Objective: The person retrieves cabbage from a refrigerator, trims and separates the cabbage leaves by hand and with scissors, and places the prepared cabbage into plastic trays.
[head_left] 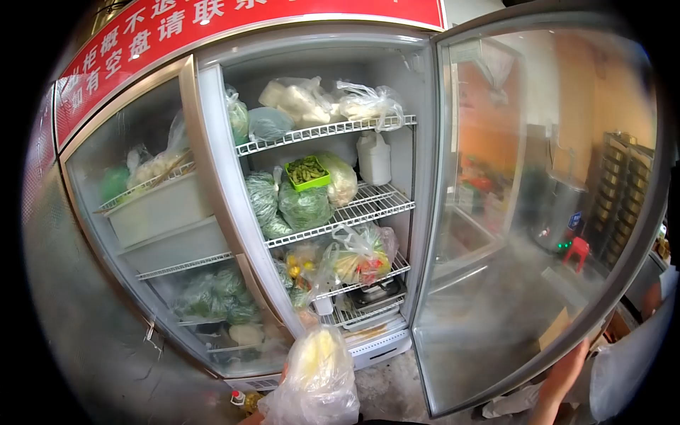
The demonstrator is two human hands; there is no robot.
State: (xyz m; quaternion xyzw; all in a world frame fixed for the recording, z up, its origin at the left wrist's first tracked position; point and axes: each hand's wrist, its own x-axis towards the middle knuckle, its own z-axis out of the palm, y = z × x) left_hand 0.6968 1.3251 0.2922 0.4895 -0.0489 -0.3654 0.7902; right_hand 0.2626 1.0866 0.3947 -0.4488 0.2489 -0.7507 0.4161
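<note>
At the lower middle, my left hand (285,370) holds a clear plastic bag (319,379) with something pale yellow inside; the bag hides most of the fingers. Over at the lower right, my right hand (569,365) is at the outer edge of the open glass door (496,297), its fingers closed on the frame. Inside the fridge, bags of white food (301,99) lie on the top shelf. Below them, a green basket (309,174) of green pods sits on bagged greens (304,207), near a white jug (374,159).
Bagged vegetables (363,256) fill part of a lower shelf. The left glass door (142,219) is closed. Beneath the fridge front, a red-capped bottle (244,400) is on the floor. A red stool (577,251) and a metal drum (559,212) show through the open door.
</note>
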